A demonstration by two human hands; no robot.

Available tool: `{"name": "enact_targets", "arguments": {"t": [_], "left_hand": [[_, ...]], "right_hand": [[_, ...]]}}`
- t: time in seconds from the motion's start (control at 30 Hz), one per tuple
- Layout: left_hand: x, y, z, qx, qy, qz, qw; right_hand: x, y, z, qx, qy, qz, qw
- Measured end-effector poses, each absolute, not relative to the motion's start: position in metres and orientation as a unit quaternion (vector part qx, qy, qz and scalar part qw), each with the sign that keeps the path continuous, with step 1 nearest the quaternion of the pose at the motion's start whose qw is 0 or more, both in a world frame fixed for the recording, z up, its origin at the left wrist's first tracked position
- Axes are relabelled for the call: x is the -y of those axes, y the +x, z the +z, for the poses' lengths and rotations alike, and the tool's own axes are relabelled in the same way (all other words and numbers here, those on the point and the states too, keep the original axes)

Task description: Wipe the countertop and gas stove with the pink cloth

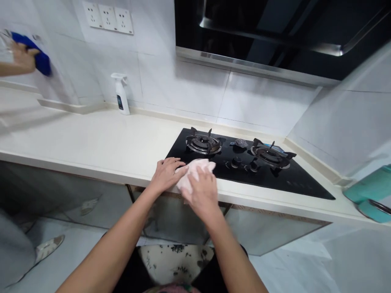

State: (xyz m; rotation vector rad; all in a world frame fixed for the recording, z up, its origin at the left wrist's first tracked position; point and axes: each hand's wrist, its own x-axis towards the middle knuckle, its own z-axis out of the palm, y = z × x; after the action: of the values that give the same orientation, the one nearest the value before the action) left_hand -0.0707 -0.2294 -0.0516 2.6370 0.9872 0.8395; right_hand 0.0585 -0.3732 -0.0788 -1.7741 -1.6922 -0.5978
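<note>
A pale pink cloth (195,170) lies at the front left corner of the black glass gas hob (293,179). My right hand (201,193) rests on top of the cloth with its fingers closed over it. Beside it, my left hand (166,174) has its fingers flat and pressing the cloth's left edge onto the hob and the cream worktop (91,146). The hob carries two burners (204,143) (270,155), with knobs (236,162) between them.
A white spray bottle (121,94) stands at the back of the worktop against the tiled wall. At far left another person's hand (23,57) holds a blue cloth (38,57) on the wall. A scourer (241,143) lies on the hob. Teal containers (371,193) sit at right; a black hood (275,36) hangs above.
</note>
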Motion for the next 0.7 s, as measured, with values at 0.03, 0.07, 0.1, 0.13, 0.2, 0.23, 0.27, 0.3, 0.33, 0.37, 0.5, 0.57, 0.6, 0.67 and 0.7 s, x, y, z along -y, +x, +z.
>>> {"name": "enact_targets", "arguments": {"t": [0.03,0.07,0.1,0.13,0.2,0.23,0.27,0.3,0.33,0.37,0.5,0.57,0.6,0.67,0.7], "left_hand": [[0.227,-0.072,-0.052,-0.335,0.892,0.282,0.114],[0.226,-0.073,-0.052,-0.336,0.89,0.281,0.126],[0.224,-0.073,-0.053,-0.337,0.888,0.279,0.137],[0.224,-0.074,-0.053,-0.338,0.887,0.279,0.144],[0.224,-0.074,-0.053,-0.333,0.891,0.276,0.141],[0.225,-0.074,-0.053,-0.33,0.894,0.274,0.134],[0.226,-0.074,-0.052,-0.327,0.896,0.272,0.127],[0.227,-0.073,-0.052,-0.327,0.897,0.272,0.123],[0.228,-0.073,-0.052,-0.328,0.896,0.273,0.123],[0.228,-0.073,-0.051,-0.329,0.894,0.275,0.127],[0.229,-0.073,-0.049,-0.333,0.884,0.284,0.164],[0.23,-0.073,-0.048,-0.332,0.885,0.279,0.166],[0.23,-0.073,-0.048,-0.332,0.888,0.277,0.159],[0.232,-0.072,-0.048,-0.331,0.893,0.271,0.138],[0.232,-0.072,-0.049,-0.33,0.896,0.268,0.128]], "right_hand": [[0.366,0.047,-0.077,0.656,-0.658,-0.22,0.299],[0.362,0.039,-0.076,0.666,-0.65,-0.218,0.294],[0.36,0.036,-0.078,0.669,-0.647,-0.219,0.292],[0.361,0.036,-0.08,0.669,-0.646,-0.22,0.295],[0.368,0.046,-0.087,0.667,-0.641,-0.224,0.308],[0.374,0.054,-0.091,0.669,-0.636,-0.223,0.312],[0.382,0.064,-0.095,0.674,-0.631,-0.223,0.312],[0.39,0.075,-0.099,0.678,-0.628,-0.225,0.309],[0.4,0.088,-0.103,0.68,-0.627,-0.231,0.303],[0.41,0.103,-0.107,0.678,-0.629,-0.238,0.296],[0.463,0.181,-0.125,0.645,-0.662,-0.283,0.255],[0.497,0.231,-0.132,0.606,-0.702,-0.293,0.234],[0.516,0.258,-0.135,0.591,-0.717,-0.296,0.22],[0.555,0.312,-0.138,0.564,-0.741,-0.304,0.202],[0.574,0.337,-0.138,0.555,-0.749,-0.303,0.197]]}}
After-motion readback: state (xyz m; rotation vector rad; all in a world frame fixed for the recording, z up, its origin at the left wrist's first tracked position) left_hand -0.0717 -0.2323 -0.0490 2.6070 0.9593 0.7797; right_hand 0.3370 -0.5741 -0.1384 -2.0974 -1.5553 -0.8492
